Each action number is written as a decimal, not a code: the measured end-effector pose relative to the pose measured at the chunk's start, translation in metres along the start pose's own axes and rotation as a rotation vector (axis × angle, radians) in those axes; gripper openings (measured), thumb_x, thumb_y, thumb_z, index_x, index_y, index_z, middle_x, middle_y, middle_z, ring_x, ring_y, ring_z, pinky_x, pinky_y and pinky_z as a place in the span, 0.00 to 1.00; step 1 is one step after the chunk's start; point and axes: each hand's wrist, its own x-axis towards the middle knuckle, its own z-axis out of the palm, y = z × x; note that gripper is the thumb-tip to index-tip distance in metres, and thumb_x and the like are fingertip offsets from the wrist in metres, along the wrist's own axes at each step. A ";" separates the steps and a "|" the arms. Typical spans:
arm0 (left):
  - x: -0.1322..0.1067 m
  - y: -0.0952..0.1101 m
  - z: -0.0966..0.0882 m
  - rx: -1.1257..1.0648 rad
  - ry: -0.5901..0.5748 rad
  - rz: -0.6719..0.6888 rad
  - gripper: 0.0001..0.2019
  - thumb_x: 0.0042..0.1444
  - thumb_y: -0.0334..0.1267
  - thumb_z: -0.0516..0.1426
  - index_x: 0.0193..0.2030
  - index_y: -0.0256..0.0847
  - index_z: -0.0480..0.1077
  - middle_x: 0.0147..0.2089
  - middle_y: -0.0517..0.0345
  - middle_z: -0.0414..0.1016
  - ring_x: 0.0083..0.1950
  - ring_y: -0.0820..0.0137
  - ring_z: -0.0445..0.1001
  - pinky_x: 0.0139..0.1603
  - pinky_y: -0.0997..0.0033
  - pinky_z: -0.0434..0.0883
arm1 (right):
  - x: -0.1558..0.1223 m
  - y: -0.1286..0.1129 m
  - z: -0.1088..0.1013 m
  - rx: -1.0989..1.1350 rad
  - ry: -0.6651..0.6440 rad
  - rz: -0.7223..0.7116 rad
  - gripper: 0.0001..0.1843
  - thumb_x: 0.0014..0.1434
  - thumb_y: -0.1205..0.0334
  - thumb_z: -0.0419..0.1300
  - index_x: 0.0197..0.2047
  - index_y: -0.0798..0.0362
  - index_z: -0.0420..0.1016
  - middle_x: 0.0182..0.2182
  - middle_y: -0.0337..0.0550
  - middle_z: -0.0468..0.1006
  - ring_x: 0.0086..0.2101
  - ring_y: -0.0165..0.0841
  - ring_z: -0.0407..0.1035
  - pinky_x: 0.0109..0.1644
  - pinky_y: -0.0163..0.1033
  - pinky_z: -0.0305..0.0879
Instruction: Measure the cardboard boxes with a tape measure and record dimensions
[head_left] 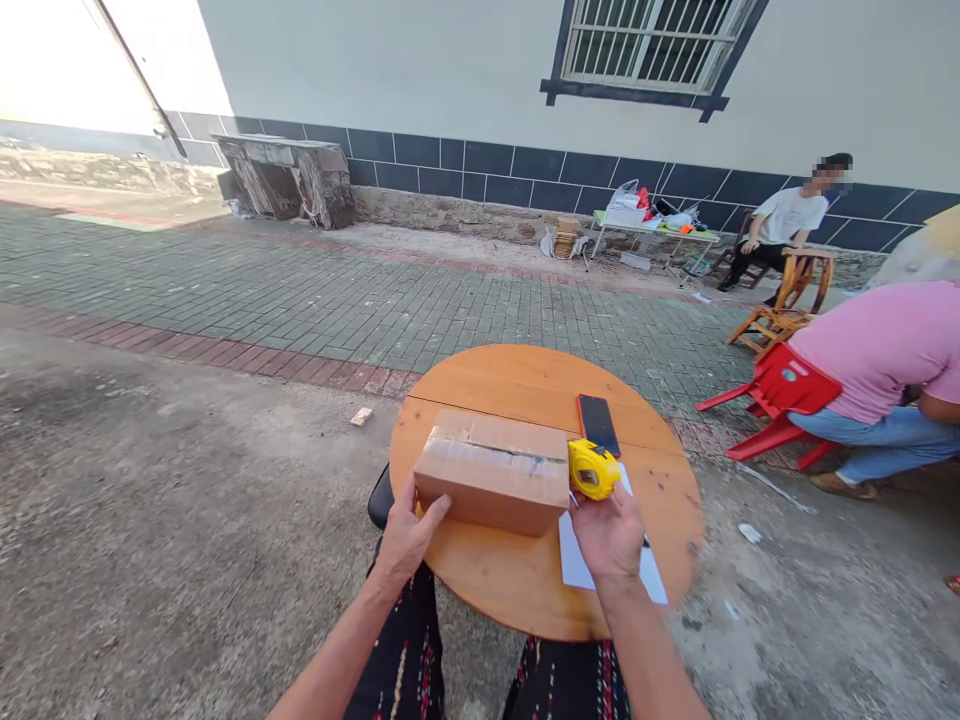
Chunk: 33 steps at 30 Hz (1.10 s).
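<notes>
A taped cardboard box (pixel 491 470) lies on a small round wooden table (pixel 525 385) in front of me. My left hand (pixel 409 535) grips the box's near left corner, thumb on its front face. My right hand (pixel 609 530) holds a yellow tape measure (pixel 592 468) against the box's right end. Under that hand lies a white sheet of paper (pixel 576 565). A dark phone in a red case (pixel 598 424) rests on the table just behind the tape measure.
A person in a pink shirt (pixel 885 345) sits on a red plastic chair (pixel 776 395) at right. Farther back another person (pixel 784 225) sits by a green table (pixel 652 228) and a wooden chair (pixel 787 300). Paved and concrete ground surrounds the table.
</notes>
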 end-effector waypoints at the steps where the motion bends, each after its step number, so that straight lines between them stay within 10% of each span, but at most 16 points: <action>1: 0.007 0.000 0.004 0.003 0.006 0.008 0.29 0.53 0.49 0.62 0.59 0.38 0.66 0.58 0.47 0.73 0.61 0.56 0.69 0.62 0.60 0.65 | 0.009 0.000 0.003 0.004 -0.009 0.007 0.16 0.54 0.55 0.62 0.46 0.47 0.79 0.42 0.38 0.84 0.40 0.35 0.78 0.45 0.42 0.75; 7: 0.019 0.009 0.013 0.055 0.007 0.011 0.29 0.53 0.48 0.62 0.60 0.39 0.65 0.59 0.46 0.72 0.62 0.55 0.69 0.63 0.56 0.64 | 0.027 -0.013 0.006 -0.021 -0.028 -0.010 0.17 0.54 0.53 0.61 0.46 0.48 0.79 0.40 0.40 0.84 0.39 0.37 0.78 0.46 0.45 0.73; 13: -0.032 0.036 -0.002 0.235 0.295 0.197 0.21 0.57 0.46 0.59 0.56 0.43 0.69 0.56 0.50 0.72 0.57 0.59 0.70 0.60 0.59 0.65 | -0.036 -0.033 -0.005 -0.109 -0.109 -0.055 0.21 0.53 0.48 0.63 0.47 0.49 0.80 0.44 0.45 0.83 0.43 0.44 0.77 0.51 0.50 0.70; 23: -0.070 0.107 0.035 -0.311 -0.422 -0.466 0.21 0.51 0.55 0.63 0.35 0.36 0.74 0.30 0.54 0.76 0.27 0.72 0.72 0.22 0.77 0.66 | -0.101 -0.013 -0.008 -0.354 -0.480 0.268 0.34 0.47 0.44 0.68 0.55 0.50 0.76 0.50 0.48 0.79 0.47 0.45 0.73 0.52 0.45 0.67; 28: -0.079 0.091 0.032 -0.399 -0.509 -0.654 0.22 0.44 0.55 0.67 0.25 0.39 0.66 0.18 0.63 0.67 0.17 0.77 0.64 0.17 0.80 0.60 | -0.116 -0.003 -0.016 -0.351 -0.503 0.401 0.33 0.52 0.39 0.64 0.55 0.51 0.76 0.45 0.50 0.80 0.38 0.40 0.73 0.39 0.41 0.70; 33: -0.096 0.073 0.039 -0.502 -0.518 -0.764 0.23 0.41 0.55 0.69 0.24 0.40 0.64 0.16 0.64 0.65 0.15 0.77 0.61 0.14 0.78 0.59 | -0.129 0.005 -0.026 -0.460 -0.460 0.439 0.50 0.35 0.35 0.74 0.59 0.49 0.69 0.33 0.42 0.78 0.28 0.32 0.68 0.25 0.31 0.62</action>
